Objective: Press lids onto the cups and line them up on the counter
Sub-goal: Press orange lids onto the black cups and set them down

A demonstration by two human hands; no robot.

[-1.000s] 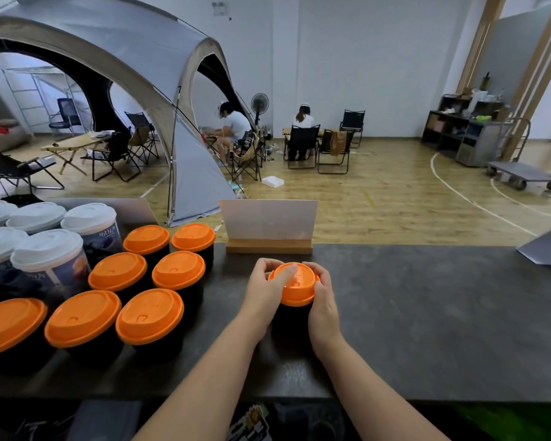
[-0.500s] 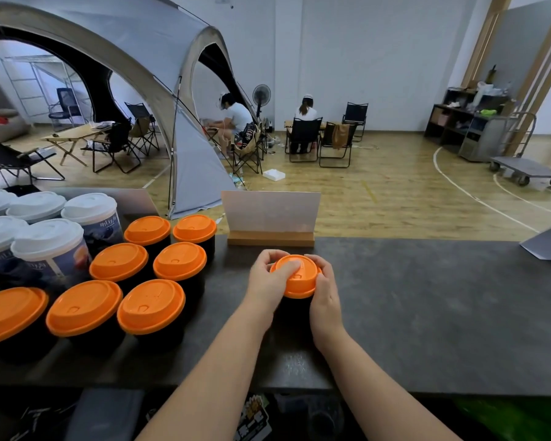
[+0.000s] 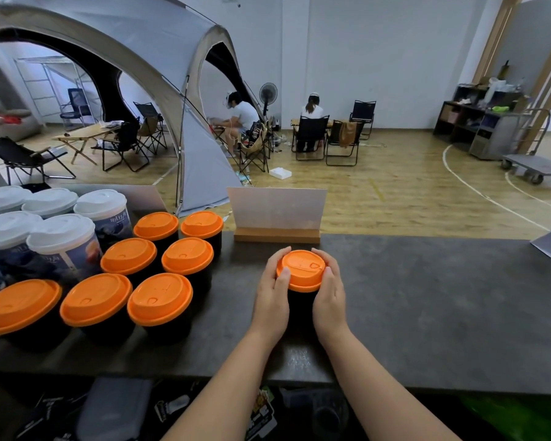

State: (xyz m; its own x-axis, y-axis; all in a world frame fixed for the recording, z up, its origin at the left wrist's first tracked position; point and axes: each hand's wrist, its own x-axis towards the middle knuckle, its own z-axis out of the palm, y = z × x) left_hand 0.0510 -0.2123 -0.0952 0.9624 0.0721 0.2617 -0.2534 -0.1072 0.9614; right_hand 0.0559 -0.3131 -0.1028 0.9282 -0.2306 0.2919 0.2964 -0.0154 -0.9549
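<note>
Your left hand and right hand are both curled round one black cup, fingers wrapped on its sides and fingertips reaching up to the rim of the orange lid that sits on top of it. The cup stands on the dark worktop just in front of the card stand, well apart from the block of lidded orange-topped cups on your left, so it is not yet in line with them. The likeliest fault from here is a lid that seats on one side only: if you press harder with one hand than the other, the far edge may ride up and the lid could pop off later. I cannot tell from this view whether the rim has snapped down all round, since your fingers cover both flanks. Squeezing the wall too hard could also buckle the cup and break the seal. When you slide it left, a careless push might knock the nearest finished cup. The cup stands upright, its long axis vertical, mouth upward; the lid looks level, with its small sip tab toward your right hand and slightly away from you.
</note>
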